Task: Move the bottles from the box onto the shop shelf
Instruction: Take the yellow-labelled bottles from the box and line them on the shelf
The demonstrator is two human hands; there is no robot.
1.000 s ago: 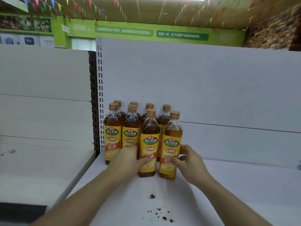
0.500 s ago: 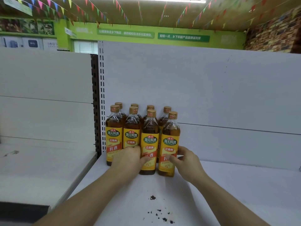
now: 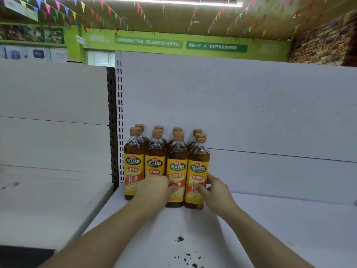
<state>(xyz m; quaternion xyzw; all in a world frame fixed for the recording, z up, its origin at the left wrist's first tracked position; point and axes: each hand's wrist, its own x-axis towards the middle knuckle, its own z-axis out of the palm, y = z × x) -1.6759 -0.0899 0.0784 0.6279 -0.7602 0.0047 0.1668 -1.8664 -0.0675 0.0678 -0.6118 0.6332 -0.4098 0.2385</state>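
Centre of frame: eight amber bottles [image 3: 156, 151] upright in two rows on the white shelf [image 3: 289, 219], beside the slotted post [image 3: 120, 113]. Right hand [image 3: 214, 192] curled round the front right-end bottle [image 3: 199, 157], thumb on label. Left hand [image 3: 154, 192] over neighbouring labels, fingers hidden; grip impossible to tell.

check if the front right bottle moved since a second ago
Yes: the front right bottle slid left and back, toward the slotted upright post, with the right hand gripping it.
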